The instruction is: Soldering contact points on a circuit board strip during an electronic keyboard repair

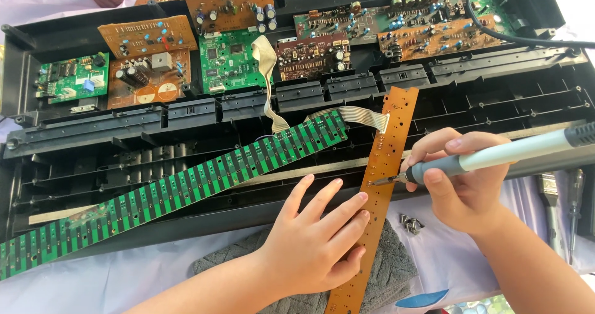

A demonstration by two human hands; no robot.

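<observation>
Right hand (468,187) wrapped around soldering iron (496,158), tip touching brown strip board (379,184) mid-length. Left hand (316,239) flat, fingers spread, pinning board onto grey cloth (396,267) on counter. Left: long green contact strip (167,196), ribbon-linked, lifted from open keyboard case (496,97). Loose screws (410,224) near right. Case opened; soldering under way

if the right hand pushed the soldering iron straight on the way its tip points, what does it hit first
The iron in the right hand points left; its tip seems already at the brown strip board, so that comes first.
</observation>
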